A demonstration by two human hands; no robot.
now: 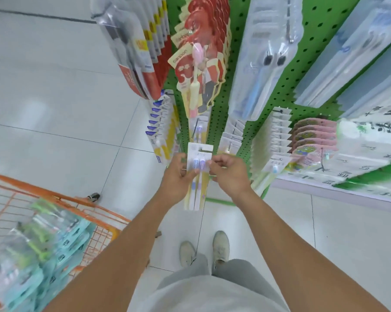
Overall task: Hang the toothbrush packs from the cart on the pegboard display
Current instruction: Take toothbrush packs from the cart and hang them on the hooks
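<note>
A white toothbrush pack (199, 176) with two purple-headed brushes and a yellow lower part hangs upright in front of the green pegboard (235, 86). My left hand (178, 179) grips its left edge, thumb across the front. My right hand (228, 173) pinches its right edge. The pack's top slot sits close to a metal peg (197, 131) that carries a similar pack; whether the slot is on the peg I cannot tell. The orange wire cart (81, 210) at lower left holds several blurred teal and green toothbrush packs (41, 244).
Rows of other packs hang all over the pegboard: red ones (201, 52) above, clear ones (264, 52) at upper right, pink ones (314, 140) at right. A low shelf edge (347, 194) runs at right. White tiled floor and my shoes (203, 246) are below.
</note>
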